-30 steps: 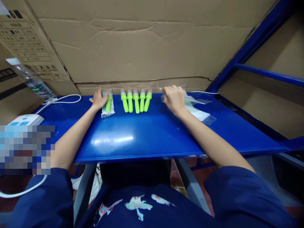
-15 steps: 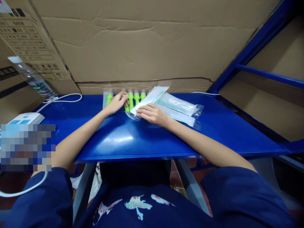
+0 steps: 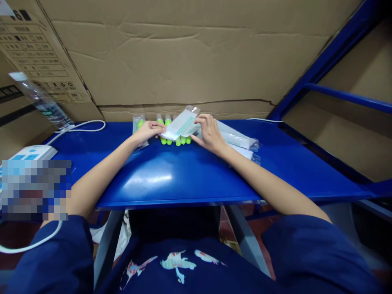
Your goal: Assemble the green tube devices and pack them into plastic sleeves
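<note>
My left hand (image 3: pixel 150 131) pinches the lower left corner of a flat clear packet (image 3: pixel 180 124) with white and pale green contents. The packet is tilted over a row of several bright green tube-like pieces (image 3: pixel 163 141) with clear tops. My right hand (image 3: pixel 211 132) is at the packet's right side, thumb and fingers apart. Behind and right of it, more white and pale green packets (image 3: pixel 237 134) lie on the blue table (image 3: pixel 183 179). Beside my left wrist lies a clear packet with a green piece (image 3: pixel 141 122), partly hidden by that hand.
Cardboard (image 3: pixel 196 61) stands along the table's back edge. At the left are a clear bottle (image 3: pixel 45 104), a white power strip (image 3: pixel 38 152) and a white cable (image 3: pixel 92 121). A blue metal frame (image 3: pixel 346 98) rises on the right.
The white packet has shifted left, and my left hand has gone from the green pieces to its corner. My right hand has let go of its lower end and moved up and right, fingers spreading.
</note>
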Motion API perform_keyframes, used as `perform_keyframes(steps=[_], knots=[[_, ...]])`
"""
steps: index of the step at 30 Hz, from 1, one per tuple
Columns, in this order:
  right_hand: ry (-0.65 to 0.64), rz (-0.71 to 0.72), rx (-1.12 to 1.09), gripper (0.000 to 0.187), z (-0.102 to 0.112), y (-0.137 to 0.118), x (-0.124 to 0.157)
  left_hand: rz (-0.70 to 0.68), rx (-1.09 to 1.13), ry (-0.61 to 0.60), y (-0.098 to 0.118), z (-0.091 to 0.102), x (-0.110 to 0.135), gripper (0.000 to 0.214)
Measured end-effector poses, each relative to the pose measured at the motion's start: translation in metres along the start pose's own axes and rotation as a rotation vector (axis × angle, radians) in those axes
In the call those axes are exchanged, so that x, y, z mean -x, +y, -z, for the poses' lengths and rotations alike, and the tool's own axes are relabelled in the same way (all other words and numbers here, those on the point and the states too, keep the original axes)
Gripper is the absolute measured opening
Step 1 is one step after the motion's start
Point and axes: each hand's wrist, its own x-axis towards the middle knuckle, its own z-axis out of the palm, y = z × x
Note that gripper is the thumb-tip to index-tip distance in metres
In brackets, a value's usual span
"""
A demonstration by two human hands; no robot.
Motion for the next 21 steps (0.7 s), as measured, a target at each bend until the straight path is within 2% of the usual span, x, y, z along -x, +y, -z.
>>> perform_keyframes(steps=[2,4,10,14,17,21], knots=[[-0.078,0.015,0.029,0.034,-0.002,0.008,0.0,-0.008,0.003,0.04,-0.001,0.007,-0.002,0.023],[-0.16,0.046,0.038,0.031,-0.004,0.013,-0.001,-0.004,0.007,0.048,-0.001,0.012,-0.003,0.021],[-0.309,0.079,0.072,0.04,-0.009,0.008,-0.003,0.026,0.085,-0.022,0.0,0.013,-0.002,0.029],[-0.444,0.04,0.141,0.047,0.001,-0.002,-0.008,0.053,0.13,-0.039,0.001,0.014,-0.001,0.037],[-0.533,-0.055,0.211,0.046,0.018,-0.007,-0.012,0.058,0.147,-0.016,0.001,0.018,-0.002,0.033],[-0.64,-0.335,0.264,0.034,0.035,-0.005,-0.013,0.068,0.174,-0.004,0.001,0.024,-0.003,0.026]])
